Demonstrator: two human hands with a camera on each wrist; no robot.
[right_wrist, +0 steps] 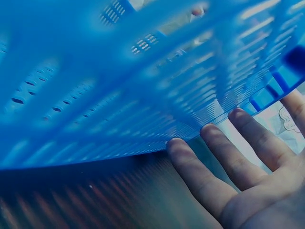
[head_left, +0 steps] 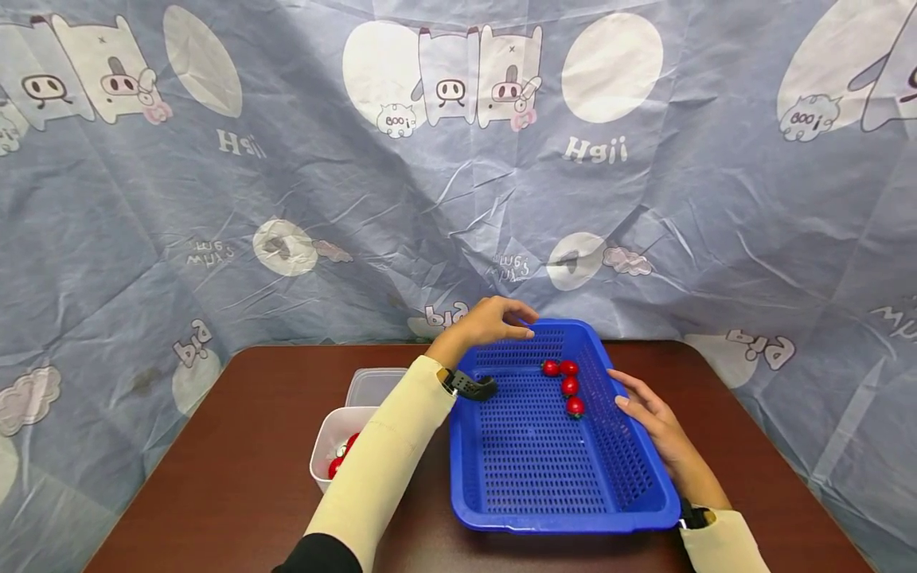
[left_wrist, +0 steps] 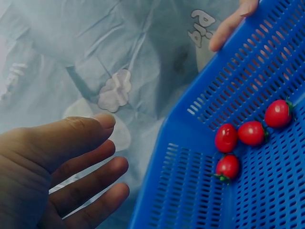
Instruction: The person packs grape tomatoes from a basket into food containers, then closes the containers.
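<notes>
A blue plastic basket with slotted walls takes up the middle right of the table. Several cherry tomatoes with green stem ends lie in it along the right side, also plain in the left wrist view. My left hand is over the basket's far left corner, fingers loosely extended, nothing held. At the right wall, my right hand holds the rim, thumb at the top edge and fingers along the outside. From the right wrist, straight fingertips meet the basket's outer side.
Left of the basket stands a white plastic tub with red pieces inside, partly covered by my left sleeve. A translucent lid lies behind it. Beyond the brown table hangs a printed blue-grey cloth.
</notes>
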